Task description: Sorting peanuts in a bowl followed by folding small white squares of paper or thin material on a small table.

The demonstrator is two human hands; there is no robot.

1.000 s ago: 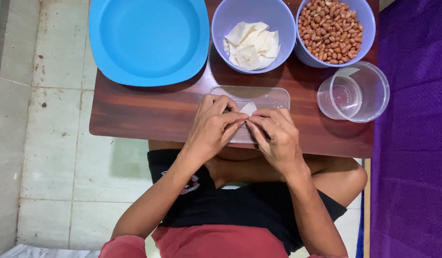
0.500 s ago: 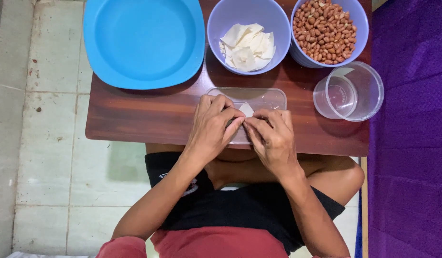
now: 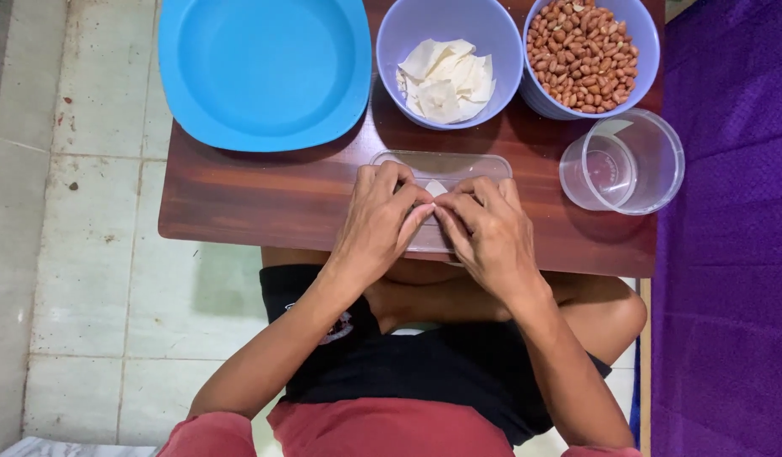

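Wrapper, thin, soft, tear-prone, pinched at its edges between fingertips of my left hand and right hand, over clear tray.

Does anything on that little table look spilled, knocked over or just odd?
Nothing stands out. The peanuts and white wrappers sit inside their bowls, the clear cup is upright, and both hands work over the clear tray.

Brown worktop bears blue plate, two bowls, clear cup, clear tray.
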